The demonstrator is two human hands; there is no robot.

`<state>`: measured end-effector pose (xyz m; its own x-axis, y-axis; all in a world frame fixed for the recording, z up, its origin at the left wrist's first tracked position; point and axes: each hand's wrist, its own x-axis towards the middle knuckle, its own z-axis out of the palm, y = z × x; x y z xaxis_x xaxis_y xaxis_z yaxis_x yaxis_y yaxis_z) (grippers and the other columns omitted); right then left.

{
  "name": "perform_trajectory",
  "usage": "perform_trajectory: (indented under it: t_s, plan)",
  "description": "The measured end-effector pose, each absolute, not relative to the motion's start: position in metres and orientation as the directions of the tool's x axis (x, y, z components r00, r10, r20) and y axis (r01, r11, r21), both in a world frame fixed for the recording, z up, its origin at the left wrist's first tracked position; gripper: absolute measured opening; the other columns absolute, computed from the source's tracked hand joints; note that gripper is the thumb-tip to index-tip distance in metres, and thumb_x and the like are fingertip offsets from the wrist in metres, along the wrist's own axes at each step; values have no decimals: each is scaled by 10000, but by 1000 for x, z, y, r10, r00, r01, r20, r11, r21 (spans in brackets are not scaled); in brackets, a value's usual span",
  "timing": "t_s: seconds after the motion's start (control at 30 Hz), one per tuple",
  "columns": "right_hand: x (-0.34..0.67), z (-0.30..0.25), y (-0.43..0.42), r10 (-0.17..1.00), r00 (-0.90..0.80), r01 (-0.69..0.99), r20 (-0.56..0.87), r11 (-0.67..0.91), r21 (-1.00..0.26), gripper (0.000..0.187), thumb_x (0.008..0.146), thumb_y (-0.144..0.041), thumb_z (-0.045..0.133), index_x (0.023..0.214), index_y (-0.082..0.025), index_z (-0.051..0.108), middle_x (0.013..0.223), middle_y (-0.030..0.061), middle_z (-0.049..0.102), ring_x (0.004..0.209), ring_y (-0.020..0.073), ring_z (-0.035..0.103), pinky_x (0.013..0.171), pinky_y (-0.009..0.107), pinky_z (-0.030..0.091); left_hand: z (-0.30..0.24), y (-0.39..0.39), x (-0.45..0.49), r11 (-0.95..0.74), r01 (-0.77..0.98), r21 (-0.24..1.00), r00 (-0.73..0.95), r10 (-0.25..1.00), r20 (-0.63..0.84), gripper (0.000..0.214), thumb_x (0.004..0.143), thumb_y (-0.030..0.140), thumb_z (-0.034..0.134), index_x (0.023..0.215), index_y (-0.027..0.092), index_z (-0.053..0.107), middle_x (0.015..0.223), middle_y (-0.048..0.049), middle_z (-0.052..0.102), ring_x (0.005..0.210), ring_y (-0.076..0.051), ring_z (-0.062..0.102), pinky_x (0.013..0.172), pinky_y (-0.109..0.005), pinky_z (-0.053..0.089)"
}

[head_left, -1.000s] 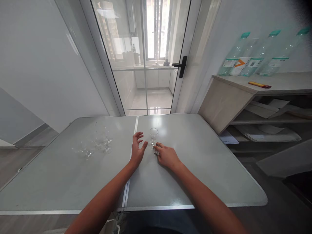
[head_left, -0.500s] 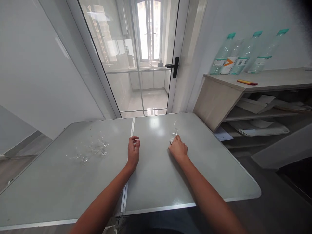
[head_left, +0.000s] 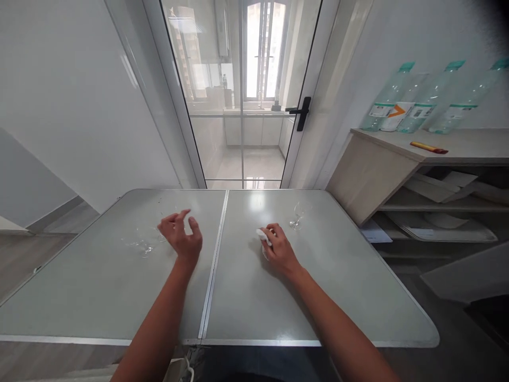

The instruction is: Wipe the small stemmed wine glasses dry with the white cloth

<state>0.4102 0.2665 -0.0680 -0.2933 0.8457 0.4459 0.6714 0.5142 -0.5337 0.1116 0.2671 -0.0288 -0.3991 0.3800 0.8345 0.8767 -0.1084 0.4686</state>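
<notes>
A crumpled white tissue or small cloth [head_left: 263,235] is pinched in the fingers of my right hand [head_left: 281,251], low over the right half of the table. A clear curved outline shows just under that hand, too faint to name. Beyond it stands a clear stemmed glass [head_left: 295,218], apart from the fingers. My left hand [head_left: 181,236] is over the left half, thumb and fingers apart and curled, with nothing seen in it. Behind and beside it are several clear glasses [head_left: 147,247], partly hidden by the hand; whether it touches one I cannot tell.
The pale table [head_left: 99,297] has a metal seam [head_left: 214,265] down its middle. At the right stands a wooden shelf unit [head_left: 382,170] with plastic bottles [head_left: 417,111] and a red-yellow packet [head_left: 428,147] on top. A glazed door [head_left: 262,143] is behind the table.
My left hand has moved left from the seam to the glasses, and its fingers have spread. My right hand has drawn back and left with the white tissue, away from the right-hand glass. The view has shifted.
</notes>
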Motion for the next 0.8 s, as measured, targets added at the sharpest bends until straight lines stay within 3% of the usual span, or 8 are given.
perform_trajectory:
  t_s: [0.1, 0.23, 0.43, 0.63, 0.7, 0.8]
  plan:
    - [404, -71, 265, 805, -359, 642, 473, 581, -501, 427, 1056, -365, 411, 1403, -219, 610, 1071, 96, 504, 985, 239, 536, 956, 384, 477, -22, 264, 91, 37, 861, 507, -494, 294, 818, 302, 891, 236, 509, 1122, 153, 686, 1067, -135, 479, 1082, -302, 503, 1040, -491, 366]
    - [406, -76, 266, 838, -383, 590, 390, 546, -594, 444, 1084, -392, 340, 1413, -211, 577, 975, 62, 549, 910, 218, 566, 857, 325, 495, -25, 256, 76, 129, 832, 540, -552, 281, 785, 392, 854, 194, 507, 1213, 160, 661, 1113, -127, 432, 1088, -304, 470, 1037, -480, 369]
    - [409, -81, 270, 856, -375, 498, 355, 510, -702, 366, 1087, -408, 370, 1064, -182, 657, 873, 34, 622, 801, 195, 570, 776, 296, 451, -40, 257, 64, 228, 818, 528, -574, 383, 724, 394, 842, 311, 588, 1180, 128, 674, 1138, -143, 408, 1142, -331, 435, 1055, -484, 350]
    - [406, -84, 273, 847, -404, 462, 346, 515, -722, 323, 1047, -363, 433, 965, -180, 685, 808, 26, 581, 757, 179, 551, 729, 280, 434, -42, 258, 60, 260, 780, 569, -620, 442, 648, 414, 781, 482, 718, 1035, 165, 636, 1117, -140, 426, 1191, -354, 409, 1065, -511, 312]
    - [406, -86, 274, 863, -365, 457, 349, 493, -740, 406, 1038, -418, 447, 760, -181, 624, 742, 8, 530, 678, 158, 511, 667, 266, 402, -43, 257, 61, 281, 777, 563, -621, 486, 615, 420, 751, 487, 750, 991, 179, 596, 1096, -138, 461, 1210, -369, 411, 1063, -522, 307]
    - [407, -90, 276, 894, -284, 434, 347, 442, -785, 588, 1020, -534, 460, 543, -196, 397, 619, -24, 408, 557, 122, 392, 580, 262, 313, -43, 256, 63, 304, 783, 542, -607, 562, 562, 365, 788, 417, 718, 1002, 188, 532, 1059, -131, 531, 1188, -369, 460, 1061, -540, 315]
